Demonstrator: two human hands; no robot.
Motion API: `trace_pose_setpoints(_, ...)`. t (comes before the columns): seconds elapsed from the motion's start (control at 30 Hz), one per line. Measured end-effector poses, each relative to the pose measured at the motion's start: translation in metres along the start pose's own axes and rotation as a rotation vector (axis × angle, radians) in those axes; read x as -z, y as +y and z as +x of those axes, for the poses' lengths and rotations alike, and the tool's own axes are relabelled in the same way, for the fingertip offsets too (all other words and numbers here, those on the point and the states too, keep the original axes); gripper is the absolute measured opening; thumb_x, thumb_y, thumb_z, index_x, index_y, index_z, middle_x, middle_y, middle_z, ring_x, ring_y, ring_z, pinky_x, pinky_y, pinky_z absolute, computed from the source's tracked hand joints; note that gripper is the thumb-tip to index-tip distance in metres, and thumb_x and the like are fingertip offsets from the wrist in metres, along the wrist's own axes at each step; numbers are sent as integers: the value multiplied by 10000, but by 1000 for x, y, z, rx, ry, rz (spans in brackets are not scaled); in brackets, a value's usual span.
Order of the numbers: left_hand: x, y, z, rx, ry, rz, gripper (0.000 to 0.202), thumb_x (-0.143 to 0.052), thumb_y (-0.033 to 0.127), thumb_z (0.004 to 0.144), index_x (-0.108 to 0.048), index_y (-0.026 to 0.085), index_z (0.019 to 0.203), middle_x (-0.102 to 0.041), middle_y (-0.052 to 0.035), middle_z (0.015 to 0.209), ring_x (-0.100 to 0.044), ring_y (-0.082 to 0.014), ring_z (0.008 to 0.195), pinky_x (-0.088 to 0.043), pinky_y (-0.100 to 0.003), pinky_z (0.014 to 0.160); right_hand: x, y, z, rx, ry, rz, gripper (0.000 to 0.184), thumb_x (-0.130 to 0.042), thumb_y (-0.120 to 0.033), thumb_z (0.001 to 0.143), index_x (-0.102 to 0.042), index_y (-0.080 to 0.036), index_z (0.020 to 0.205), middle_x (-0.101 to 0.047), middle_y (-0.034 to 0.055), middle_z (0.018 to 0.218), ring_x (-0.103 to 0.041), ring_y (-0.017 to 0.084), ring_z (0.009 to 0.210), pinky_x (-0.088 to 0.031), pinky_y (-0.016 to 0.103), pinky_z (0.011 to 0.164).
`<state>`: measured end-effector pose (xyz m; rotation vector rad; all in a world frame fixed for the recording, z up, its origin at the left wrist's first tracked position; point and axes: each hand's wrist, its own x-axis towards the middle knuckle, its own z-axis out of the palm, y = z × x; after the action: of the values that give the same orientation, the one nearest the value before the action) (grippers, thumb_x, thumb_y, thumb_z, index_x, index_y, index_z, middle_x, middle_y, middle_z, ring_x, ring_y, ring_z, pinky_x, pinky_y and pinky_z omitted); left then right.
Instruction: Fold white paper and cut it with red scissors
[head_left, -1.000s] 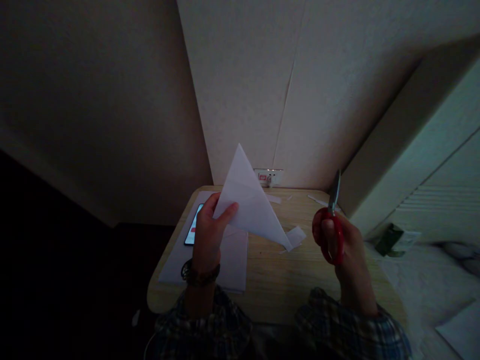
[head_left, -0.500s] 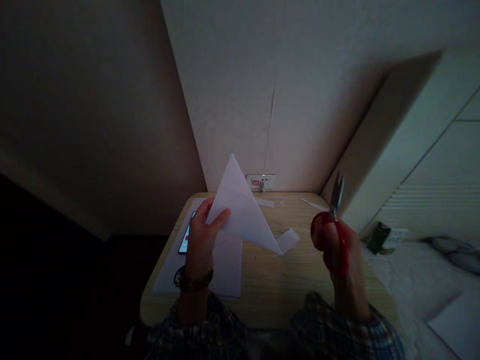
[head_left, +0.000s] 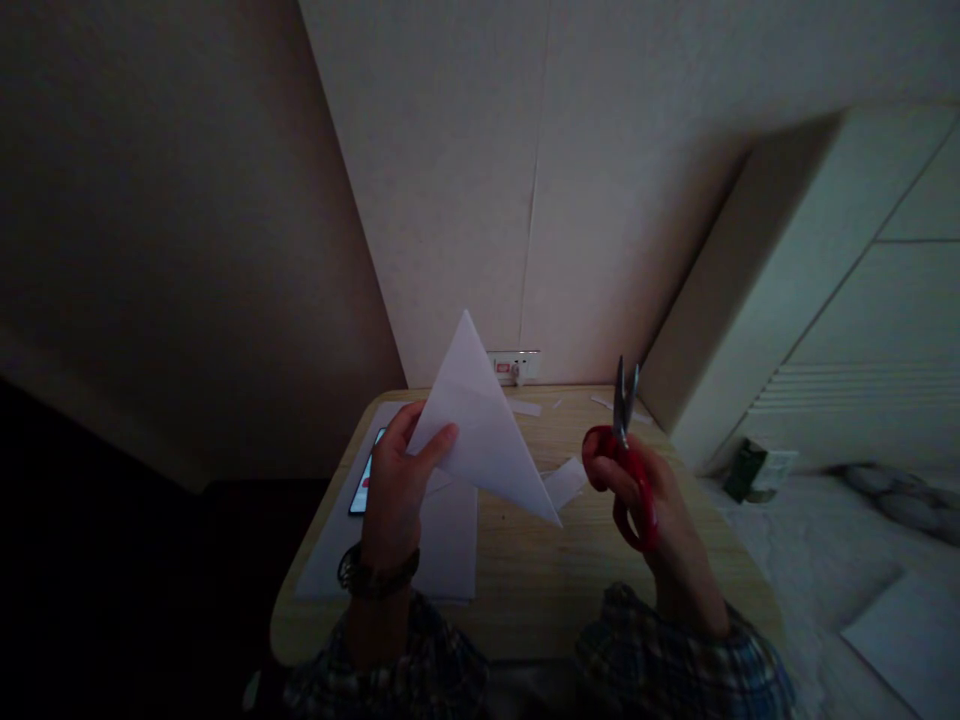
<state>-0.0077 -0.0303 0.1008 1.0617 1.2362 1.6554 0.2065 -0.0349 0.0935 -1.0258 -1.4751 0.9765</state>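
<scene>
A white sheet of paper folded into a triangle (head_left: 480, 425) is raised above the table, one point up and another toward the lower right. My left hand (head_left: 401, 470) grips its left edge, thumb in front and fingers behind. To the right, my right hand (head_left: 652, 500) has its fingers through the handles of red-handled scissors (head_left: 630, 465). The blades point up and stand slightly apart, with a gap between them and the paper. Behind the triangle's lower right corner lies a cut paper scrap (head_left: 568, 482).
White paper sheets (head_left: 442, 560) and a phone with a lit screen (head_left: 361, 485) lie at the left of the wooden table (head_left: 540, 610). Thin paper strips (head_left: 525, 407) are near the back edge. A wall socket (head_left: 514, 367) is behind. On the right is a bed with another sheet (head_left: 911, 635).
My right hand has brought the scissors left, closer to the folded paper, and their blades have opened a little. My left hand keeps its hold on the paper, almost still.
</scene>
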Motion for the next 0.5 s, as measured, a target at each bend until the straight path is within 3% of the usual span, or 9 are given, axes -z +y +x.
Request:
trace_pose_setpoints(0.1, -3, 0, -2, -2, -39, 16, 262, -704, 254, 655, -624, 190, 896, -648, 11, 855, -567, -149, 759, -419, -219, 654, -8, -3, 1, -61, 54, 66, 159, -650, -340, 723, -567, -205, 733, -493, -24, 658, -456, 139, 600, -360, 261, 554)
trace_pose_setpoints(0.27, -6, -1, -3, -20, -168, 123, 205, -714, 247, 652, -642, 199, 838, -653, 12, 784, -579, -160, 723, -419, -223, 619, -23, 1, 6, -76, 109, 130, 192, -699, -337, 680, -591, -206, 770, -590, 5, 780, -551, 177, 755, -432, 276, 689)
trace_pose_setpoints(0.4, -7, -1, -3, -53, -258, 197, 174, -711, 233, 654, -658, 216, 819, -662, 2, 774, -598, -177, 709, -430, -233, 591, -32, 4, 8, -81, 124, 114, 184, -671, -351, 697, -584, -196, 747, -570, -3, 716, -528, 162, 682, -424, 260, 626)
trace_pose_setpoints(0.5, -8, 0, -4, -62, -262, 207, 171, -713, 228, 649, -668, 221, 814, -664, -4, 781, -600, -189, 710, -438, -245, 591, -35, 6, 8, -70, 128, 52, 137, -645, -301, 703, -562, -192, 692, -528, -19, 644, -482, 143, 609, -387, 247, 569)
